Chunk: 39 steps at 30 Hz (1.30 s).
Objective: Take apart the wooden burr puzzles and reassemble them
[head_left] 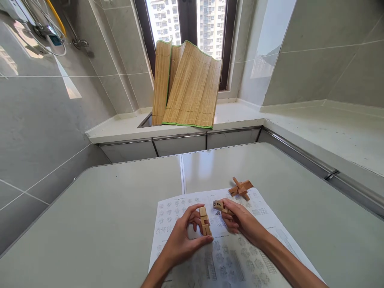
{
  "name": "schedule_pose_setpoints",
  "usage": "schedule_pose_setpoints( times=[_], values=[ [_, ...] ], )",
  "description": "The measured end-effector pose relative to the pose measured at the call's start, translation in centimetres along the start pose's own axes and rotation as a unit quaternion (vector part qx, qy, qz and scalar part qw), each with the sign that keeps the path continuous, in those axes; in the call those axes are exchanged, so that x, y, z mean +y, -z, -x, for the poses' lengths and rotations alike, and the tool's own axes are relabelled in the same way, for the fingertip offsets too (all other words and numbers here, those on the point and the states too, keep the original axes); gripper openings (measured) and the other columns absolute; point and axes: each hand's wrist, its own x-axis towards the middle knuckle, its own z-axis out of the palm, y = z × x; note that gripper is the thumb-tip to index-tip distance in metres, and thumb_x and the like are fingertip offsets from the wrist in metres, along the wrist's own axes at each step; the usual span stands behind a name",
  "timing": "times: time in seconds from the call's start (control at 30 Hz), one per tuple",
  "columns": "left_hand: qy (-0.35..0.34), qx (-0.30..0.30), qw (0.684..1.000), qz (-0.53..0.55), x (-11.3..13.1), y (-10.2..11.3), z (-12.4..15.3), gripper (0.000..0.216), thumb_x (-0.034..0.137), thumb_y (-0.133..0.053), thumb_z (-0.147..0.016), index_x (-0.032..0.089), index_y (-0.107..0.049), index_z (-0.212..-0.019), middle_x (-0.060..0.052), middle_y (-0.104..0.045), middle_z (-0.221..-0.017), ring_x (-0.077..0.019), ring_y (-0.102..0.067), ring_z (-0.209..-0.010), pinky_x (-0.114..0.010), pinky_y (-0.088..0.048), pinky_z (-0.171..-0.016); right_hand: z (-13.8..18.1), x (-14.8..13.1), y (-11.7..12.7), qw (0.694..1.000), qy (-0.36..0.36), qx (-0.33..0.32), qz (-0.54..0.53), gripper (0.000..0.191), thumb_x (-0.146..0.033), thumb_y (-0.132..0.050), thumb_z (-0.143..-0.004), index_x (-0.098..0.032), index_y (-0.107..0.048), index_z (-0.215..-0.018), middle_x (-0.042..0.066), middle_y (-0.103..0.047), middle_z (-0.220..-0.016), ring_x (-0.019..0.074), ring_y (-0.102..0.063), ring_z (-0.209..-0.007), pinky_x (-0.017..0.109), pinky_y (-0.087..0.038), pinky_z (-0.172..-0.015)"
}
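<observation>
My left hand [188,236] grips a notched wooden puzzle piece [205,221] by its two ends, between thumb and fingertips. To its right, my right hand [240,216] pinches another wooden puzzle piece [219,206] with dark marks on its near end; its far part is hidden by the fingers. The two pieces are apart, held over a printed instruction sheet [168,224] showing rows of small diagrams. Just beyond my right hand, a darker brown wooden puzzle [241,189] of crossed, interlocked pieces lies at the sheet's upper right corner.
The sheet lies on a pale, glossy table [114,224] with a seam [182,174] down its far half. A metal rail [180,136] and white ledge [126,130] stand behind it. A folded bamboo mat [192,88] leans against the window. Cables [57,44] hang at upper left.
</observation>
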Motion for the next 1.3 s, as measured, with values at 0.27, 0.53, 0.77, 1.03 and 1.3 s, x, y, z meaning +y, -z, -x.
schedule_pose_setpoints(
  times=[0.27,0.53,0.77,1.03,1.3],
  values=[
    [-0.001,0.01,1.0,0.017,-0.7,-0.47,-0.19,0.071,0.023,-0.082,-0.077,0.028,-0.046,-0.138,-0.002,-0.066,-0.102,-0.016,-0.059,-0.083,-0.031,-0.047,-0.081,-0.08,0.54,0.15,0.997,0.026,-0.064,-0.036,0.037,-0.05,-0.052,-0.099,-0.018,-0.063,-0.114,-0.005,-0.036,-0.066,0.0116,-0.032,-0.058,0.023,-0.034,-0.052],
    [0.001,0.013,1.0,0.011,-0.61,-0.54,-0.16,0.071,0.024,-0.083,-0.076,0.027,-0.047,-0.137,0.0,-0.064,-0.093,-0.0158,-0.059,-0.081,-0.029,-0.046,-0.078,0.49,-0.13,-0.38,0.991,0.066,-0.046,0.109,0.031,-0.048,-0.061,-0.098,-0.02,-0.06,-0.11,-0.005,-0.054,-0.068,0.0087,-0.046,-0.054,0.025,-0.038,-0.058],
    [0.002,0.016,1.0,0.002,-0.48,-0.63,-0.15,0.072,0.024,-0.083,-0.075,0.027,-0.048,-0.137,0.001,-0.065,-0.087,-0.0165,-0.058,-0.08,-0.031,-0.046,-0.079,0.19,0.18,-0.34,0.989,0.066,-0.059,0.117,0.031,-0.047,-0.068,-0.093,-0.02,-0.06,-0.105,-0.005,-0.056,-0.07,0.0088,-0.05,-0.054,0.023,-0.041,-0.051],
    [-0.014,0.026,1.0,-0.01,-0.23,-0.83,0.09,0.068,0.025,-0.081,-0.078,0.029,-0.047,-0.136,0.003,-0.062,-0.083,-0.016,-0.058,-0.078,-0.029,-0.045,-0.076,0.4,-0.15,-0.63,0.988,0.031,-0.077,0.128,0.034,-0.046,-0.072,-0.09,-0.02,-0.063,-0.108,-0.006,-0.058,-0.065,0.0096,-0.055,-0.051,0.023,-0.046,-0.051],
    [-0.026,0.008,1.0,-0.012,-0.06,-0.96,0.21,0.069,0.023,-0.079,-0.079,0.03,-0.044,-0.138,0.001,-0.069,-0.097,-0.0191,-0.066,-0.09,-0.031,-0.05,-0.085,0.21,0.25,-0.58,0.989,0.02,-0.095,0.114,0.035,-0.048,-0.073,-0.089,-0.018,-0.059,-0.101,-0.001,-0.069,-0.077,0.009,-0.06,-0.05,0.022,-0.046,-0.05]
  ],
)
